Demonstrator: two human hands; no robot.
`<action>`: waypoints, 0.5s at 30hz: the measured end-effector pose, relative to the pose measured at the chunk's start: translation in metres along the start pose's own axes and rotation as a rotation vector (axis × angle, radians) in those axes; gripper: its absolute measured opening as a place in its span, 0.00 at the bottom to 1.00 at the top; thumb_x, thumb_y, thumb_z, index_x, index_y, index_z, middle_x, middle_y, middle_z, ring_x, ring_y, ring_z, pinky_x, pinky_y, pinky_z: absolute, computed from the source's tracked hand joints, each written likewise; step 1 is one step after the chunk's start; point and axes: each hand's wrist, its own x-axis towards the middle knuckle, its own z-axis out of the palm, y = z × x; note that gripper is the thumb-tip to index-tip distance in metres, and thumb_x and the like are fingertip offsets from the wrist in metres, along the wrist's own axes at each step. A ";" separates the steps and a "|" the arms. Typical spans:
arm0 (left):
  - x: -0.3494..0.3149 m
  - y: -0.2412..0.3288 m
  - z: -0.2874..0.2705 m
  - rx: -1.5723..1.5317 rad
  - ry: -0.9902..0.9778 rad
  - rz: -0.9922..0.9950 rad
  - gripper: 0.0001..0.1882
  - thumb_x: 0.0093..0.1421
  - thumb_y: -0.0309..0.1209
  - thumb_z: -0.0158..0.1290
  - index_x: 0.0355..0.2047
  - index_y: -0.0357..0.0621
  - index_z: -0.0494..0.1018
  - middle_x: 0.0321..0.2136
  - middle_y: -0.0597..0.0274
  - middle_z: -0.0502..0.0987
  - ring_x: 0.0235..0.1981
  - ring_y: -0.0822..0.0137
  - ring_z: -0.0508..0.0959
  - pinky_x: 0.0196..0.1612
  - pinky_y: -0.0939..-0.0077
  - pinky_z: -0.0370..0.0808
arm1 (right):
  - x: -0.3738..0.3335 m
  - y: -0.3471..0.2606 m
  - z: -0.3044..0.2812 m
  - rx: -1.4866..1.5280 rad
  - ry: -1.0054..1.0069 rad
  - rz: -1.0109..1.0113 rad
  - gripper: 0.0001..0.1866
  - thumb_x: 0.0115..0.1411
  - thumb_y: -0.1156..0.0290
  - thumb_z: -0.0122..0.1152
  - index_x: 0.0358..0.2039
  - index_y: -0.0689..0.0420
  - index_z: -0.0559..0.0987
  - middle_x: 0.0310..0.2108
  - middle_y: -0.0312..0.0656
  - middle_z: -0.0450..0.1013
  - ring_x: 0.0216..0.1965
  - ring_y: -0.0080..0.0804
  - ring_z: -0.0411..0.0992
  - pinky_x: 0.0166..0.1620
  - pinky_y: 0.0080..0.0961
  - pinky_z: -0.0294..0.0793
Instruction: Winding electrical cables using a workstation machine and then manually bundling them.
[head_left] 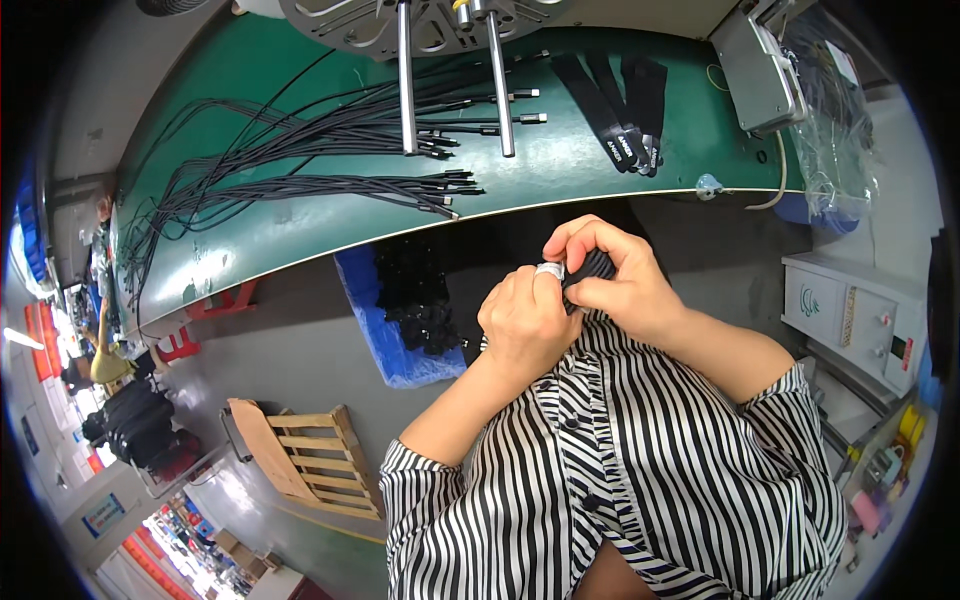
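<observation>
In front of my chest, both hands are closed around a small black bundle [590,275], which looks like a tightly coiled cable. My right hand [640,285] grips it from the right, with the thumb beneath and the fingers curled over the top. Pressed against its left side is my left hand [523,318], fingers bent inward, a white wrap [550,270] around one finger. Much of the bundle is hidden by my fingers. Beyond my hands, long black cables [330,140] with plug ends lie on the green table [300,235], and several flat black straps [635,110] fan out to the right.
A machine with two metal rods [500,90] hangs over the table. A blue-lined bin [375,330] of black items stands below the table edge. There is a wooden pallet [320,455] on the floor at left and a white cabinet [850,320] at right.
</observation>
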 end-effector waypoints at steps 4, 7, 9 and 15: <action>0.003 0.002 0.005 -0.171 0.008 -0.092 0.11 0.39 0.25 0.58 0.21 0.40 0.66 0.15 0.59 0.68 0.15 0.60 0.72 0.19 0.70 0.70 | -0.002 0.008 0.013 -0.294 0.189 -0.356 0.12 0.48 0.81 0.55 0.36 0.64 0.75 0.43 0.51 0.71 0.45 0.41 0.72 0.49 0.30 0.71; 0.002 0.001 -0.003 -0.466 -0.143 -0.260 0.10 0.42 0.24 0.58 0.25 0.36 0.69 0.20 0.52 0.74 0.20 0.52 0.77 0.22 0.65 0.74 | 0.000 0.012 0.011 -0.428 0.151 -0.565 0.15 0.52 0.76 0.60 0.42 0.65 0.75 0.46 0.53 0.70 0.46 0.48 0.72 0.51 0.35 0.73; -0.005 -0.004 -0.005 -0.549 -0.197 -0.139 0.10 0.43 0.23 0.57 0.28 0.35 0.72 0.22 0.49 0.76 0.23 0.50 0.78 0.25 0.63 0.75 | 0.004 0.018 0.011 -0.558 0.073 -0.744 0.14 0.50 0.78 0.59 0.38 0.67 0.76 0.45 0.55 0.72 0.45 0.47 0.74 0.53 0.37 0.72; -0.034 -0.027 -0.034 -0.427 -0.383 -0.444 0.22 0.45 0.34 0.64 0.38 0.36 0.73 0.26 0.49 0.78 0.27 0.50 0.80 0.29 0.64 0.76 | 0.007 0.000 0.004 -0.673 -0.119 -0.654 0.28 0.52 0.54 0.63 0.46 0.62 0.74 0.49 0.51 0.69 0.47 0.45 0.72 0.51 0.39 0.72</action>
